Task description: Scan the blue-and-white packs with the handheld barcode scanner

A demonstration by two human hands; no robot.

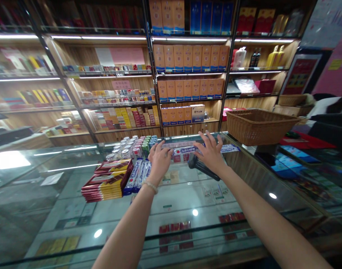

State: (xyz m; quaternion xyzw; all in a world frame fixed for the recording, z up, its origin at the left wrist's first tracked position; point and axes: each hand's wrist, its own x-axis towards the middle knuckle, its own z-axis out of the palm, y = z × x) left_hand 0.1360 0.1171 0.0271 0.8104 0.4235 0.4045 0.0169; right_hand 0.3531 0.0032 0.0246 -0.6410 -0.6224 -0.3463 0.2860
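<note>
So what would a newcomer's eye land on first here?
Probably the person's bare left hand and bare right hand, held out over the clear glass counter. Next, the tall orange boxes lined up on the lit wooden shelves behind, and the brown woven basket at the right. The flat red-and-yellow packets stacked left of the left hand stand out too.

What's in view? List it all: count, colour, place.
Wicker basket: one, brown, right end of counter.
Flat packets: many, red and yellow, left.
Slim packets: several, blue and white, beside those.
Small containers: many, mixed colours, behind packets.
Patterned strip: one or more, blue and white, far counter edge.
Handheld device: one, dark, mid-counter.
Tall boxes: four, blue, top shelf.
Upright boxes: many, orange, central shelves.
Left hand: one, pale bracelet, near containers.
Right hand: one, bare, near device.
</note>
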